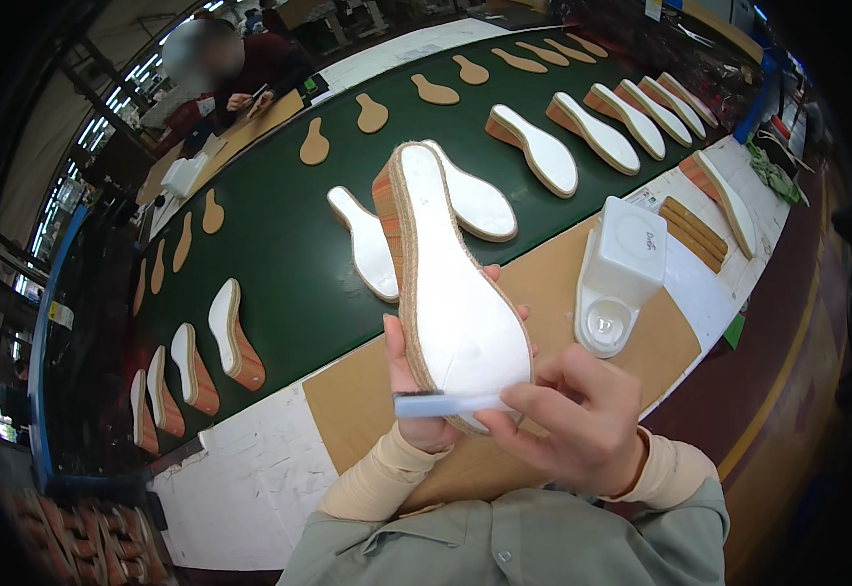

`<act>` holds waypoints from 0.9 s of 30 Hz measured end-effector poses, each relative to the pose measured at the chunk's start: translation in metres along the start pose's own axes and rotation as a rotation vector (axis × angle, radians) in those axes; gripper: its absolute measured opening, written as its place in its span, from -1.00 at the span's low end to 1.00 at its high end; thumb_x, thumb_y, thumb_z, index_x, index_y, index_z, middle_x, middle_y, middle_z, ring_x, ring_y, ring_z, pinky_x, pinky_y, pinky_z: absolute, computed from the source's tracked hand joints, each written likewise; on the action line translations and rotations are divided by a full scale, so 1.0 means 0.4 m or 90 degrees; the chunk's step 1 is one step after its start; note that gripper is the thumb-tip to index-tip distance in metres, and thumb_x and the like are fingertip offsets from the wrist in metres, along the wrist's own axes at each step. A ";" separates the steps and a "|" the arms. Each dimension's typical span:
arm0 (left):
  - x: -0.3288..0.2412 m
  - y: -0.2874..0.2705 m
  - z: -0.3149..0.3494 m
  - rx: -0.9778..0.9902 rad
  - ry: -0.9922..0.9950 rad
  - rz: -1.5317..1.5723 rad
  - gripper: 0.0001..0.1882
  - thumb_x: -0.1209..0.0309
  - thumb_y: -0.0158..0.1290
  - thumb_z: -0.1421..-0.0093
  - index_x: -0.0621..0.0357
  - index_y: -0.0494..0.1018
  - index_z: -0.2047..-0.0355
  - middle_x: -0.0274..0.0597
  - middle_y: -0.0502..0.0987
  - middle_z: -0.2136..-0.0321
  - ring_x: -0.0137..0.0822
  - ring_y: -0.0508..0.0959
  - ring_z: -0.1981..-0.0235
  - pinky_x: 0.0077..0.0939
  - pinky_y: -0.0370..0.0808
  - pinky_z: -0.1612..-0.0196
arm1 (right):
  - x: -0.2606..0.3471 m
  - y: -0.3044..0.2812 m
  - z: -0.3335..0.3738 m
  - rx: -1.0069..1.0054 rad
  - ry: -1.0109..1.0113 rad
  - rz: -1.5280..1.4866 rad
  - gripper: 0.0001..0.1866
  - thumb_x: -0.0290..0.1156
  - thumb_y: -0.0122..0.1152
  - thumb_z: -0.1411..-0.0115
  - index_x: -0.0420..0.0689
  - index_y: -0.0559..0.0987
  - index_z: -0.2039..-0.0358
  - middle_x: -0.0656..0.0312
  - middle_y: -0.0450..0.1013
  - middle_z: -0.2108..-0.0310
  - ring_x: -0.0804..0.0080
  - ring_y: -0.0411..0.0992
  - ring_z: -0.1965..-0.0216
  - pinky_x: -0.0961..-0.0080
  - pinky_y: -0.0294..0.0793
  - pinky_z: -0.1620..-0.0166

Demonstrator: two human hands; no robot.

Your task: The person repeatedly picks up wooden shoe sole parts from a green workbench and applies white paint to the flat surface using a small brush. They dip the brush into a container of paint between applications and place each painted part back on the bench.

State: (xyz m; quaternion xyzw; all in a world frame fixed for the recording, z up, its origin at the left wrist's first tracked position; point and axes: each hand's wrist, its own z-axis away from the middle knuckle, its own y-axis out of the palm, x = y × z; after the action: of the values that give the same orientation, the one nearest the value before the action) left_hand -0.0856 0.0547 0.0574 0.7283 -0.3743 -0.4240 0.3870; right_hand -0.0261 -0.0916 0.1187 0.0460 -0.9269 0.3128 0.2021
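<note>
A wedge shoe sole with a white top, rope-like edging and an orange striped heel is held up in front of me. From underneath and along its left side, my left hand grips it, thumb on the edge and fingertips showing at the right. My right hand pinches a brush with a pale handle and dark bristles. The brush lies across the wide toe end of the sole, its bristle end at the left edge. Whether the bristles touch the white surface I cannot tell.
A green conveyor belt carries several wedge soles and tan insoles. On brown board stands a white container with a round cup. Brown sticks and another wedge lie right. Across the belt works another person.
</note>
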 end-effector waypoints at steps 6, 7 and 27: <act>-0.018 0.030 0.003 -0.098 0.035 -0.074 -0.10 -0.36 -0.45 -0.30 0.01 -0.05 -0.42 0.01 0.16 -0.32 0.11 0.44 -0.09 0.01 0.55 -0.03 | -0.053 0.010 -0.035 -0.097 0.024 0.040 -0.80 -0.36 0.53 0.09 -0.02 0.59 0.52 0.34 0.26 0.58 0.53 0.27 0.70 0.56 0.22 0.64; -0.025 0.031 -0.003 -0.096 0.038 -0.084 -0.07 -0.39 -0.42 -0.29 0.04 -0.05 -0.42 -0.02 0.17 -0.31 0.09 0.46 -0.07 -0.03 0.56 -0.03 | -0.043 0.008 -0.026 -0.059 -0.001 0.025 -0.79 -0.37 0.53 0.10 -0.03 0.60 0.51 0.33 0.27 0.58 0.53 0.27 0.69 0.56 0.22 0.65; -0.101 0.084 -0.007 -0.156 -0.108 -0.090 -0.18 -0.21 -0.41 -0.35 0.22 0.11 -0.33 0.06 0.38 -0.14 0.19 0.45 -0.12 0.22 0.51 -0.05 | -0.065 -0.038 -0.054 0.009 -0.141 0.006 -0.79 -0.31 0.51 0.09 0.01 0.57 0.52 0.36 0.26 0.57 0.53 0.27 0.67 0.56 0.17 0.65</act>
State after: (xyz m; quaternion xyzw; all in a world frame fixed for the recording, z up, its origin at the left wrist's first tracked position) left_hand -0.1048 0.0767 0.1012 0.6617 -0.2994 -0.5525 0.4089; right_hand 0.0083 -0.0918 0.1324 0.0772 -0.9417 0.3131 0.0963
